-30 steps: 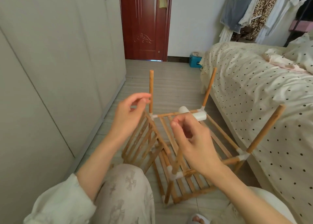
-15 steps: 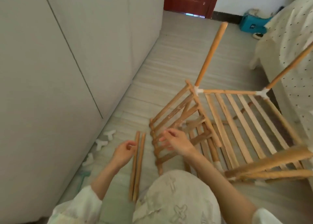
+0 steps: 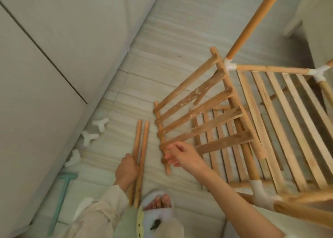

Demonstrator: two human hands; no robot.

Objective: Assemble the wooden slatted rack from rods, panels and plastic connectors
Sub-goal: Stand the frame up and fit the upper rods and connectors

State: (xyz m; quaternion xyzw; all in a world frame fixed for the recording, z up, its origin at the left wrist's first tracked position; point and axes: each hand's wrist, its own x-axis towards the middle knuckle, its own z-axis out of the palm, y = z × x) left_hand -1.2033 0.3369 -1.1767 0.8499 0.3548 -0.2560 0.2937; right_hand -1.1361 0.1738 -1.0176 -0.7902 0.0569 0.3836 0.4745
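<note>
Two loose wooden rods (image 3: 141, 147) lie side by side on the floor. My left hand (image 3: 127, 169) curls round them near their lower half. A loose slatted panel (image 3: 196, 108) leans tilted against the part-built rack (image 3: 281, 122), whose rods meet in white plastic connectors (image 3: 229, 65). My right hand (image 3: 180, 154) hovers at the panel's lower left corner with its fingers loosely bent; whether it touches the panel is unclear. Three spare white connectors (image 3: 89, 136) lie by the wardrobe base.
A grey wardrobe (image 3: 54, 57) runs along the left. A teal tool (image 3: 60, 196) lies on the floor near it. My slippered foot (image 3: 158, 204) is at the bottom centre. A rack upright (image 3: 252, 19) rises at the top right.
The camera has tilted down from the room to the floor. My left hand reached the two rods and closed round them. My right hand dropped from the rack top to the leaning panel.
</note>
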